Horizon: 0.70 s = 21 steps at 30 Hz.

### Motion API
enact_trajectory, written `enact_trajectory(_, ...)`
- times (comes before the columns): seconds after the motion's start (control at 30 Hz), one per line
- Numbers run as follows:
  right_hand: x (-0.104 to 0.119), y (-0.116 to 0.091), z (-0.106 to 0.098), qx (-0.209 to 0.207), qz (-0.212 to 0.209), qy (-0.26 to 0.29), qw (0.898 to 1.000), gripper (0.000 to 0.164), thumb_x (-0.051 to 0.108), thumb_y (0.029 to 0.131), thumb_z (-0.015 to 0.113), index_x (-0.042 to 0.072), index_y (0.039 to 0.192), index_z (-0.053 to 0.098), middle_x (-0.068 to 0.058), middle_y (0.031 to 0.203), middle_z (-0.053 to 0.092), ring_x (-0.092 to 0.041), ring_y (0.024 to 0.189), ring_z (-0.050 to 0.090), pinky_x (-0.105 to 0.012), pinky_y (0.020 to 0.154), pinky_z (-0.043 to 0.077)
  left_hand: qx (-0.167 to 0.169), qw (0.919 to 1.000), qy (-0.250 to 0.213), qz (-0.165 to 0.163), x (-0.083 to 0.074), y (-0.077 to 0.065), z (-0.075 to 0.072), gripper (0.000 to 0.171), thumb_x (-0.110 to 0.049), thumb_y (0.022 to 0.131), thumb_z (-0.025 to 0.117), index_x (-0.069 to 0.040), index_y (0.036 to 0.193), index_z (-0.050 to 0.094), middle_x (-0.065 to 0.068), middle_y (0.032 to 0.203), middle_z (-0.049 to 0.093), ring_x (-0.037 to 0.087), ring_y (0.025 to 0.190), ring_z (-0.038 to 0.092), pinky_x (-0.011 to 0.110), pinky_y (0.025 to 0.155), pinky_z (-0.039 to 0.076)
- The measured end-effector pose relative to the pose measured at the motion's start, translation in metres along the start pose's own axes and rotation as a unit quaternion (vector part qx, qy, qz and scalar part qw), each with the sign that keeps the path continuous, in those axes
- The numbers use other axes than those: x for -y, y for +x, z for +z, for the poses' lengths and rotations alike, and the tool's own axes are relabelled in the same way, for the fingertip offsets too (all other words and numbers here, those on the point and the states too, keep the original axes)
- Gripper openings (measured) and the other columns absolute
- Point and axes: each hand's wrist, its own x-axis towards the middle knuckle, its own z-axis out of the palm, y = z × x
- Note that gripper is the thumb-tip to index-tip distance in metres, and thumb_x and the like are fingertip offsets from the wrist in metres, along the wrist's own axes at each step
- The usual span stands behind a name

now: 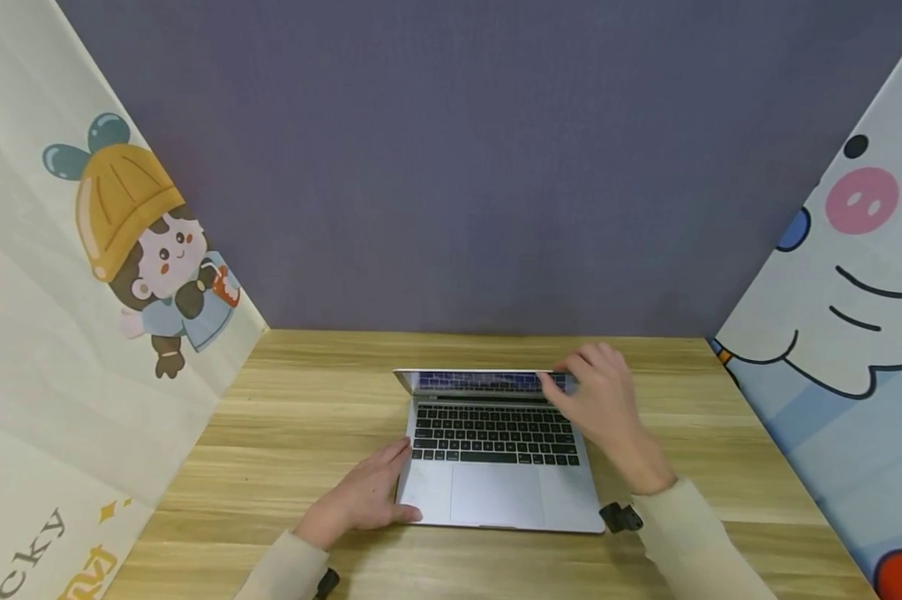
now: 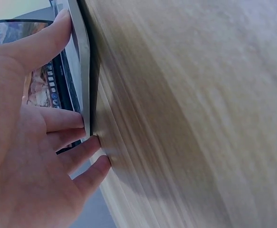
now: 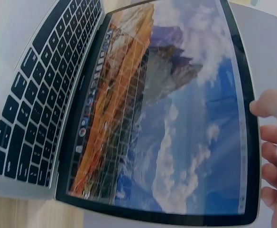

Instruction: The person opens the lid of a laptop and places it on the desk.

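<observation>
A silver laptop (image 1: 496, 496) lies on the wooden table, its lid raised at an angle. Its lit screen (image 3: 186, 114) displays a mountain and clouds. At the lid's top edge near the right corner, my right hand (image 1: 604, 396) pinches the rim, thumb on the screen side and fingers behind. My left hand (image 1: 372, 492) rests against the left edge of the base. Its thumb lies at the front left corner. In the left wrist view, the left hand's fingertips (image 2: 99, 164) touch the laptop's edge and the tabletop beside it.
The wooden table (image 1: 293, 425) extends around the laptop. A grey-purple panel (image 1: 488, 183) stands behind, with cartoon-printed panels at the left (image 1: 16, 275) and right (image 1: 811, 333). Dark wrist devices (image 1: 620, 517) sit by both sleeves.
</observation>
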Motion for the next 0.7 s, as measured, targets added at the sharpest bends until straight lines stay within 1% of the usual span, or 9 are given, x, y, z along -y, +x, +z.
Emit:
enact_trajectory(0.1, 0.003, 0.004, 0.005, -0.005, -0.006, -0.008, 1.0, 0.021, 0.015, 0.073, 0.084, 0.001, 0.074, 0.068, -0.009, 0.074, 0.06, -0.034, 0.07, 0.055, -0.049, 0.065, 0.046, 0.0, 1.0, -0.002, -0.001, 0.0, 0.0, -0.001, 0.108, -0.06, 0.08, 0.077, 0.008, 0.153, 0.036, 0.023, 0.162, 0.03, 0.043, 0.147, 0.032, 0.058, 0.117, 0.03)
enact_trajectory(0.27, 0.009, 0.009, 0.012, 0.0, -0.004, -0.024, 1.0, 0.023, 0.013, 0.07, 0.088, 0.001, 0.073, 0.068, -0.01, 0.074, 0.061, -0.033, 0.07, 0.056, -0.049, 0.067, 0.048, 0.0, 1.0, -0.002, 0.001, 0.001, -0.001, 0.0, 0.107, -0.061, 0.08, 0.076, 0.007, 0.153, 0.036, 0.023, 0.162, 0.03, 0.043, 0.146, 0.033, 0.058, 0.116, 0.031)
enact_trajectory(0.5, 0.016, 0.016, 0.016, 0.029, 0.016, -0.048, 0.998, 0.025, 0.018, 0.074, 0.088, 0.003, 0.074, 0.069, -0.009, 0.075, 0.061, -0.032, 0.07, 0.053, -0.048, 0.067, 0.047, -0.002, 0.9999, 0.014, 0.004, 0.001, 0.0, 0.002, 0.11, -0.063, 0.079, 0.076, 0.007, 0.154, 0.035, 0.023, 0.161, 0.032, 0.041, 0.146, 0.035, 0.054, 0.116, 0.034)
enact_trajectory(0.67, 0.017, 0.021, 0.02, 0.023, 0.032, -0.043, 0.998, 0.026, 0.022, 0.075, 0.089, 0.004, 0.073, 0.07, -0.008, 0.074, 0.062, -0.032, 0.07, 0.054, -0.047, 0.065, 0.046, -0.002, 0.9999, 0.014, 0.003, 0.001, 0.0, 0.001, 0.109, -0.062, 0.079, 0.076, 0.007, 0.153, 0.035, 0.023, 0.161, 0.031, 0.041, 0.146, 0.034, 0.055, 0.117, 0.033)
enact_trajectory(0.7, 0.017, 0.022, 0.021, 0.021, 0.033, -0.041, 0.998, 0.025, 0.021, 0.076, 0.088, 0.004, 0.072, 0.07, -0.008, 0.074, 0.062, -0.031, 0.069, 0.053, -0.046, 0.065, 0.046, -0.002, 0.9999, 0.014, 0.003, 0.001, -0.001, 0.0, 0.109, -0.061, 0.079, 0.077, 0.008, 0.153, 0.036, 0.023, 0.161, 0.031, 0.041, 0.146, 0.034, 0.055, 0.117, 0.033)
